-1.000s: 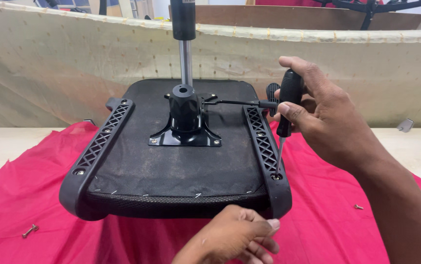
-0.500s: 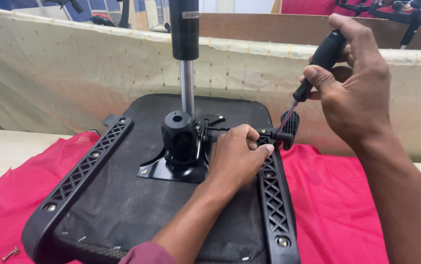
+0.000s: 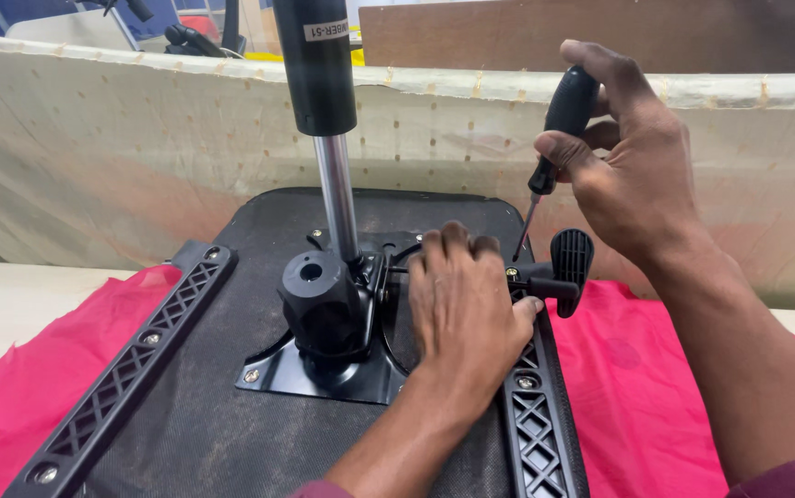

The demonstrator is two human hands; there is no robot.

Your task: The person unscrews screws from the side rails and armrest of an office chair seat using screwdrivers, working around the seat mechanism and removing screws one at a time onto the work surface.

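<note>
Screwdriver gripped in my right hand, left hand pressing flat, ungrasping, on the chair-seat mechanism: slanted tip may slip off the screw.

Right hand holds screwdriver over chair mechanism.
</note>
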